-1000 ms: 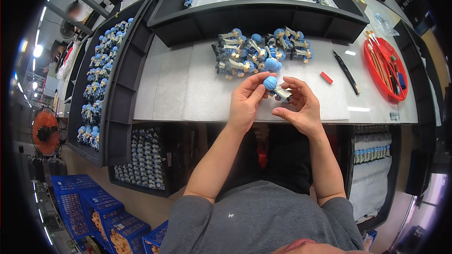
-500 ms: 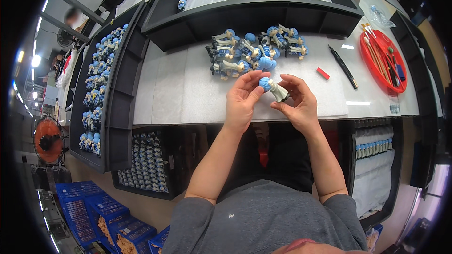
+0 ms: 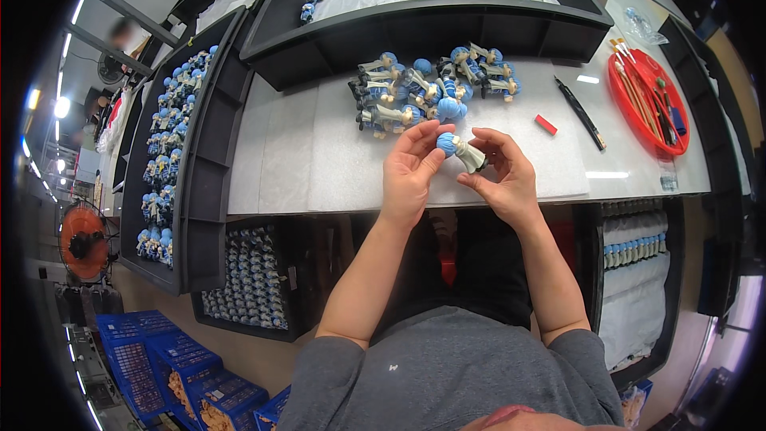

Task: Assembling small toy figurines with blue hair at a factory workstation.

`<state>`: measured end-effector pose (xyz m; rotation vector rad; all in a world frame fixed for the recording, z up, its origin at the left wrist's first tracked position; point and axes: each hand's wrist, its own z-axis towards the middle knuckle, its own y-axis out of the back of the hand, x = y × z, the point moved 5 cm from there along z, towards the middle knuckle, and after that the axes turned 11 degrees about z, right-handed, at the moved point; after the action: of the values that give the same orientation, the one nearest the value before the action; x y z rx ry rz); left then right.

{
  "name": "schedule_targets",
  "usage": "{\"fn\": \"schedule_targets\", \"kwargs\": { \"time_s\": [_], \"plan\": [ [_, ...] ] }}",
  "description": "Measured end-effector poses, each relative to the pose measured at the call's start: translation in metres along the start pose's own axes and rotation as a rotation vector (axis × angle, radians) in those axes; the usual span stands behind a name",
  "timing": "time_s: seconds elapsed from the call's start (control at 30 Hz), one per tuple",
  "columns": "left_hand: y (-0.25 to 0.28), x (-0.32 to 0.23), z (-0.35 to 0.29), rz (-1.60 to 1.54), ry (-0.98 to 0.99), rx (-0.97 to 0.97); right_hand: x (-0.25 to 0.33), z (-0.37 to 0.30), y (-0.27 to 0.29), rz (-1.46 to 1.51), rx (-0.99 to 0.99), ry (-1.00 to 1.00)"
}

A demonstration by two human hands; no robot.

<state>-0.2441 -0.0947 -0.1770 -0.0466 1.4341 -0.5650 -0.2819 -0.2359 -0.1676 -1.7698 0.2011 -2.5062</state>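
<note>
- Now, in the head view, the toy figure (image 3: pixel 464 153) is between both hands, over the near part of the white sheet (image 3: pixel 351 172). Its blue head is at the left, and its feet are at the right, a bit nearer.
- A second ago, less of its pale coat showed. Now more of it faces up, so the toy seems to have been turned. Since half a second ago, it looks almost the same.
- The left hand (image 3: pixel 409 172) seems to pinch the blue head with thumb and fingertips.
- The right hand (image 3: pixel 511 181) bends its fingers around the feet, with the thumb held apart. I cannot tell if they press on it.
- So both hands look busy with just this toy.
- Just past them, the toy pile (image 3: pixel 431 89) looks unmoved. The red block (image 3: pixel 546 124) and black pen (image 3: pixel 580 112) lie to the right, untouched.
</note>
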Motion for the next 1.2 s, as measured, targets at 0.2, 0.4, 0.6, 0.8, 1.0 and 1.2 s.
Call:
{"fn": "schedule_targets", "kwargs": {
  "time_s": [0.2,0.4,0.6,0.8,1.0,1.2],
  "plan": [
    [0.000,-0.001,-0.001,0.030,0.023,0.012,0.000,-0.001,-0.001,0.001,-0.002,0.012],
    [-0.009,-0.001,-0.004,0.218,-0.010,0.033,0.000,-0.002,0.004,0.043,-0.046,-0.004],
    [-0.015,-0.001,-0.007,0.399,-0.087,0.057,0.032,0.003,0.032,-0.323,-0.250,0.187],
    [-0.025,-0.004,-0.007,0.563,-0.145,0.112,0.030,0.031,0.092,-0.789,-0.453,0.041],
    [-0.022,-0.001,-0.007,0.536,-0.077,0.128,0.022,0.031,0.083,-0.872,-0.354,0.015],
    [-0.020,0.001,-0.006,0.495,-0.057,0.099,0.034,0.024,0.040,-0.555,-0.328,0.093]
  ]
}}
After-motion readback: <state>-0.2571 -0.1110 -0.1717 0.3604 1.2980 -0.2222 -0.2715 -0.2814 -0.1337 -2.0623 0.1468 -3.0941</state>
